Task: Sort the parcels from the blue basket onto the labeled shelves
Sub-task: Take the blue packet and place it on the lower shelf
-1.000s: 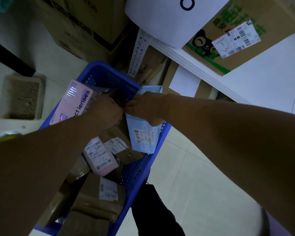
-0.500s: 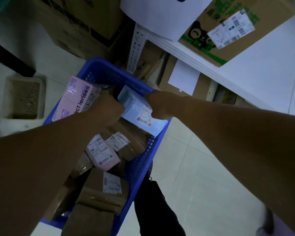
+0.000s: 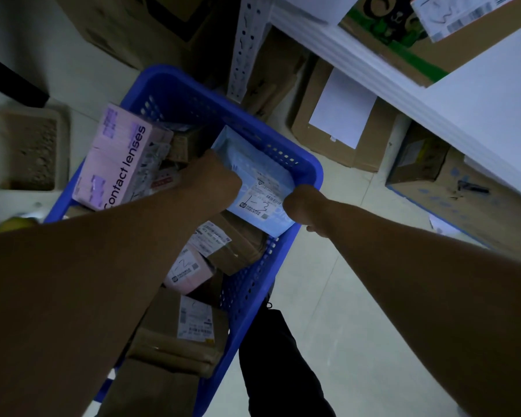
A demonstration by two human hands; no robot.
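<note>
A blue basket (image 3: 175,85) stands on the floor, full of parcels. Over its right rim I hold a light blue box (image 3: 247,164) flat, its label marked "1-3" facing up. My left hand (image 3: 214,182) grips its left edge and my right hand (image 3: 301,206) grips its right edge. Inside the basket lie a pink "contact lenses" box (image 3: 118,158), a small pink parcel (image 3: 187,272) marked "2" and several brown cardboard parcels (image 3: 232,245).
A white shelf board (image 3: 373,70) runs across the upper right, carrying a brown and green carton (image 3: 403,40) labeled "1-3". Cardboard boxes (image 3: 337,127) sit on the floor under the shelf. A grey tray (image 3: 27,149) stands left of the basket. A perforated shelf post (image 3: 244,43) rises behind the basket.
The light blue box has turned from upright to flat, label up. My hands have moved apart to its two edges. The view has dropped closer to the basket.
</note>
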